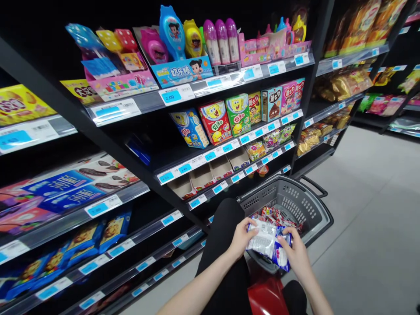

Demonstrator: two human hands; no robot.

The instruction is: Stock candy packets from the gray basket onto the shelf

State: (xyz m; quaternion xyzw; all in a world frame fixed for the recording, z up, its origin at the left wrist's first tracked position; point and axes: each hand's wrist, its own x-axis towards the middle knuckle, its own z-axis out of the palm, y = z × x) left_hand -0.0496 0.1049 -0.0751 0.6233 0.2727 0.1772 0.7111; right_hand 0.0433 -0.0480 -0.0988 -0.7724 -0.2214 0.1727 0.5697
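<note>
A blue and silver-white snack packet (267, 241) is stretched between my two hands, its printed silver side facing up. My left hand (243, 238) pinches its left end, thumb on top. The right end is gripped by my right hand (294, 249), the thumb pressing on the blue part. Below the packet stands a grey plastic shopping basket (323, 214) on the floor. Red and white wrapped packets (274, 214) lie inside it, partly hidden by the snack packet and my hands.
Black shelves with price tags (177, 94) rise ahead and to the left. They bear boxed snacks (215, 122), candy toys (172, 33) and blue biscuit packs (113, 229). A red object (267, 297) sits between my legs. Grey tiled floor (370, 197) extends to the right.
</note>
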